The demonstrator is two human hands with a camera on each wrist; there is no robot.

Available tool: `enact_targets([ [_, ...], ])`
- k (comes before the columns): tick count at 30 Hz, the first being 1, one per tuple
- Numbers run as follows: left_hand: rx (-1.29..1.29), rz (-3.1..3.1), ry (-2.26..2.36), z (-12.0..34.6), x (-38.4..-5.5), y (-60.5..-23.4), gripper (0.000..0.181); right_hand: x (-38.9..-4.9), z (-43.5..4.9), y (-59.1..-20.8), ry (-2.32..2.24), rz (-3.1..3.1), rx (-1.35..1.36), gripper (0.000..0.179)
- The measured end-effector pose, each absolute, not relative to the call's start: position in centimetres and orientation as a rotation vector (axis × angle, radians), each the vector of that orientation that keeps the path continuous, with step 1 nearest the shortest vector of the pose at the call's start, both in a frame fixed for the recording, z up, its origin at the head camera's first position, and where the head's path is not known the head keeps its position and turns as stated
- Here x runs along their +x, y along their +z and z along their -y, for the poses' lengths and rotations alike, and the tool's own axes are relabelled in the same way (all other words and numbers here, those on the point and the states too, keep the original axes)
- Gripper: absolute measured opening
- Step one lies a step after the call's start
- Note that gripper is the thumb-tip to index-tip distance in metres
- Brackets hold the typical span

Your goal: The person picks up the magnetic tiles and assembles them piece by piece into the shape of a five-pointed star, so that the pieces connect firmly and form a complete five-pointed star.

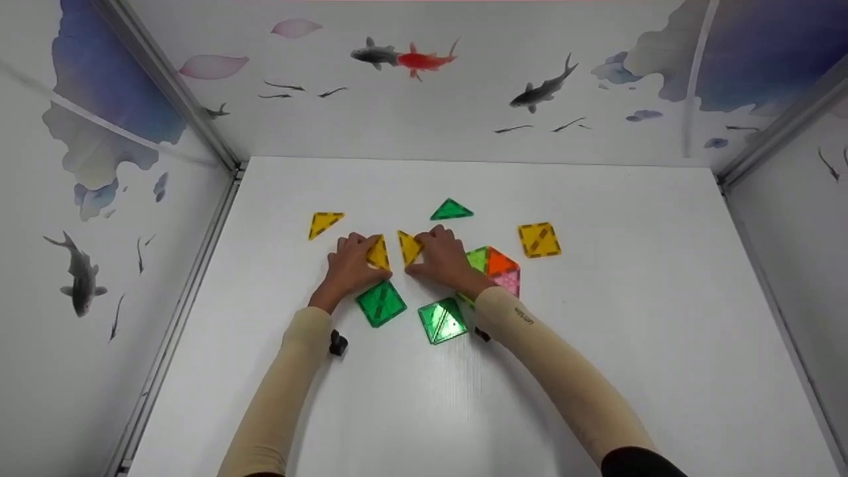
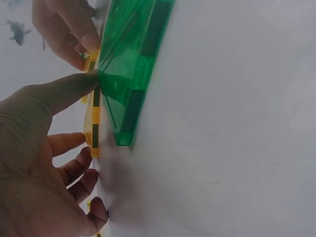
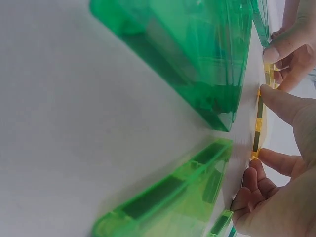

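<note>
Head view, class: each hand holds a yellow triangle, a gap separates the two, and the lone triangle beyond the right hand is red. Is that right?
The colour is wrong: the head view shows the lone triangle beyond the right hand is green. The rest stands: the left hand holds one yellow triangle, the right hand a second yellow triangle, with a gap between.

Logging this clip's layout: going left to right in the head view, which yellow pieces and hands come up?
Loose yellow triangle, left hand, left-held yellow triangle, right-held yellow triangle, right hand, yellow square.
</note>
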State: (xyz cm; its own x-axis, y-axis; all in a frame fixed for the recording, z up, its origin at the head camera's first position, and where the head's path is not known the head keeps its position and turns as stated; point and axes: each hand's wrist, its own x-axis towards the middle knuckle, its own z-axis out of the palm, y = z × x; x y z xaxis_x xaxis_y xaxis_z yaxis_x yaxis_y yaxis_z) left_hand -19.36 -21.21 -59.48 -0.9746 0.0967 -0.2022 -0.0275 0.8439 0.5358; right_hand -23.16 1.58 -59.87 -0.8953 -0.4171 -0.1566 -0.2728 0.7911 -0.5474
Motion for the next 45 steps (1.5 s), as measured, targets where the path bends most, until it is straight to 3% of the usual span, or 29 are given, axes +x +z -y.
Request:
enact_targets([
  [17,0.141,-2.802,0.753,20.0,-20.6,-59.7,0.084,-22.7,-0.8,-60.3,-0.754,-2.736,-0.550,0.063],
  [26,0.168,-2.785,0.793,20.2,-20.9,-59.2,0.085,-24.3,-1.9,-59.2,-0.792,-2.619,-0.601,0.062],
  [34,0.100,-2.837,1.028,24.0,-21.0,-60.3,0.075,-26.7,-6.0,-58.7,-1.099,-2.644,-0.569,0.044],
  [45,-0.110,-3.043,1.049,30.3,-22.9,-61.8,0.069,-30.4,-9.8,-58.2,-0.958,-2.751,-0.427,0.053],
])
